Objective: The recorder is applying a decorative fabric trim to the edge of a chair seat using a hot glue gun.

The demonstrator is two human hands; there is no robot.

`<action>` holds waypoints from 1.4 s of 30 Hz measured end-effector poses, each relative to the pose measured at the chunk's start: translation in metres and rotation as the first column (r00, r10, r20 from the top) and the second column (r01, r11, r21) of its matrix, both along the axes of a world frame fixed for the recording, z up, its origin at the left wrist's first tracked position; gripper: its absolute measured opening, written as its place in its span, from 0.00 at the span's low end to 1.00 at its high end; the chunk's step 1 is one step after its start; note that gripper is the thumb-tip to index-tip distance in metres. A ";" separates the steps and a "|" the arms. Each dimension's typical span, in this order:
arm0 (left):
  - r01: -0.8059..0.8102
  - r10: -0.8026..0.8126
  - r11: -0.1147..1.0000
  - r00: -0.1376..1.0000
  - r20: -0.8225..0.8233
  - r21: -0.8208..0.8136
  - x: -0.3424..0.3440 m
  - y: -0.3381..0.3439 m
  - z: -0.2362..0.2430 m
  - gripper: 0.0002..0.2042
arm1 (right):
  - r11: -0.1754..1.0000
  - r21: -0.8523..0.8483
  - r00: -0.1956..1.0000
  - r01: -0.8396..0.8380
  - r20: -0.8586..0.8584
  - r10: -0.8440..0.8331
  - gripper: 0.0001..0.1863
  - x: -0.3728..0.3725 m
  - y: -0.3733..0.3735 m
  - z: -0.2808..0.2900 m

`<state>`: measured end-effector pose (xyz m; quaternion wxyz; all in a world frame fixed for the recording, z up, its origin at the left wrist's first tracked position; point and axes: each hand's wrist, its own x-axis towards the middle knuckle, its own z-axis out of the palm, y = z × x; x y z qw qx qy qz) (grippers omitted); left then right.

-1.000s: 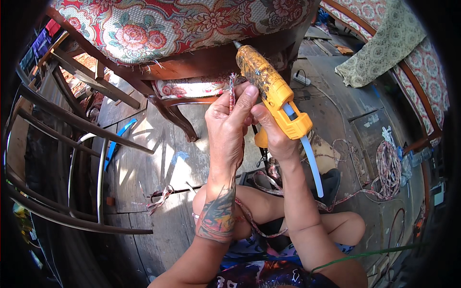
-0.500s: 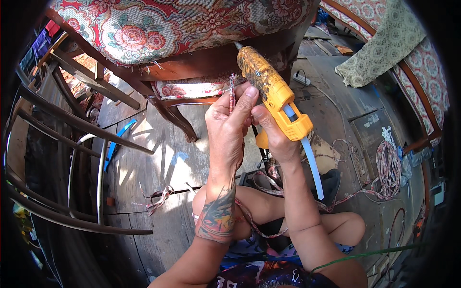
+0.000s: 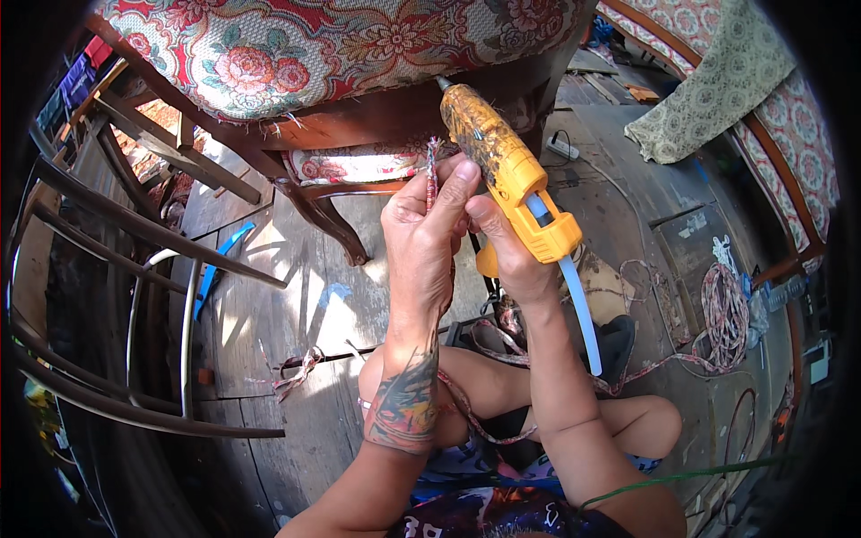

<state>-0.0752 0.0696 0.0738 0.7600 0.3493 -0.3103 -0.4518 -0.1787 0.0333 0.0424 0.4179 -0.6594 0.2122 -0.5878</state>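
Pinched between the thumb and fingers of my left hand (image 3: pixel 426 206) is the frayed end of a red and white braided cord (image 3: pixel 432 170), pointing up. My right hand (image 3: pixel 516 247) grips a yellow hot glue gun (image 3: pixel 502 152) smeared with dark residue. A translucent glue stick (image 3: pixel 581 314) sticks out of its back end. The gun's metal nozzle reaches the lower edge of a chair's floral upholstery (image 3: pixel 269 72), beside its dark wooden frame (image 3: pixel 359 117); whether it touches cannot be told. Both hands are close together below that edge.
A coil of the same cord (image 3: pixel 725 314) lies on the plank floor at right, near a floral seat draped with pale cloth (image 3: pixel 708 90). At left are a metal chair frame (image 3: pixel 161 269) and a blue-handled tool (image 3: pixel 213 273). Cord scraps (image 3: pixel 300 372) lie near my left forearm.
Both hands and the glue gun have shifted very slightly to the left. The grips on the cord and the gun stay the same.
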 end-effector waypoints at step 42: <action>-0.252 0.253 0.950 0.967 -0.021 -0.183 0.045 0.033 0.009 0.13 | 0.993 0.104 0.817 -0.055 -0.567 0.105 0.22 0.057 -0.072 -0.153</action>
